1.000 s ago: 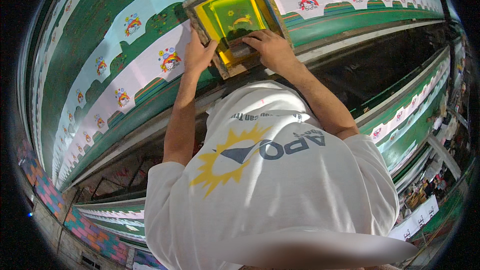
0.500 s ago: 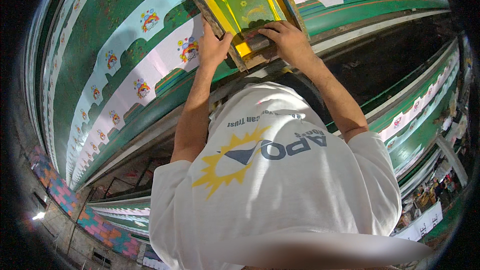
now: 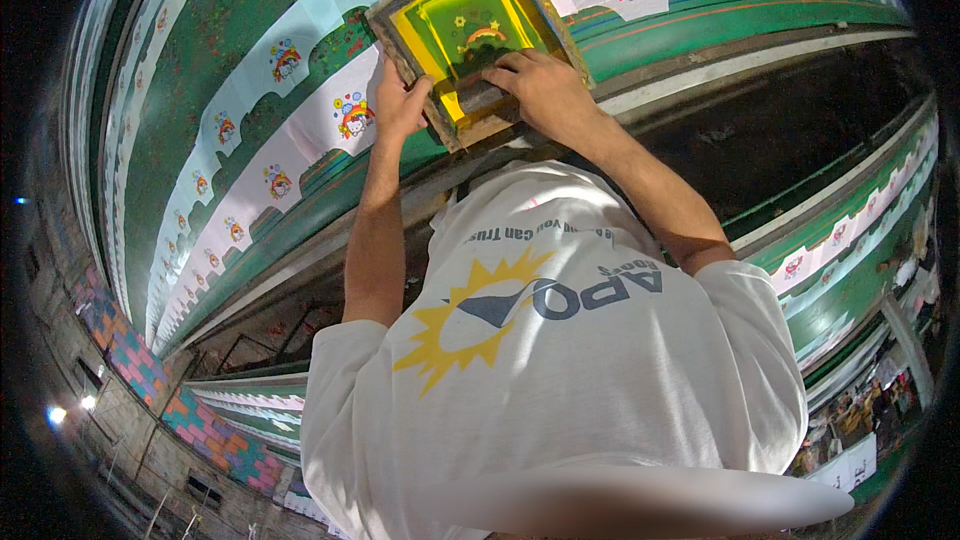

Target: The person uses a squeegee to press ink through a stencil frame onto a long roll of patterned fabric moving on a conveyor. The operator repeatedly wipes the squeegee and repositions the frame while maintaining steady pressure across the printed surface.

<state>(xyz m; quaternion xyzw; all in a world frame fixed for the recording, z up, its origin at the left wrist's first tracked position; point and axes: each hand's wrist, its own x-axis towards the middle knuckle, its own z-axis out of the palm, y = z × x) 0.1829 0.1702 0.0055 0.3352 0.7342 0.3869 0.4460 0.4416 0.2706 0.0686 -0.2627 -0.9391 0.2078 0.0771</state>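
A screen-printing frame (image 3: pixel 548 12) with worn wooden sides lies tilted on the green table. Its yellow-edged mesh (image 3: pixel 462 22) looks green in the middle, with a small rainbow-like motif showing through. My left hand (image 3: pixel 402 105) is closed round the frame's near left side, thumb on top. Inside the frame, at its near end, my right hand (image 3: pixel 548 92) is bent over a dark, bar-shaped squeegee (image 3: pixel 482 98), fingers on its upper edge. The palm hides part of the squeegee. Cut fabric pieces (image 3: pixel 308 132) with colourful cartoon prints lie beside the frame.
The long green table (image 3: pixel 690 38) curves away both ways, bearing rows of printed white and pale-blue pieces. A pale rail (image 3: pixel 680 88) runs along its near edge. Beyond a dark gap at right stands another table (image 3: pixel 815 275) with similar pieces.
The whole view has shifted slightly, carrying frame and hands a little left and down. The motif in the mesh shows more clearly now. Both hands keep their places on the frame and squeegee.
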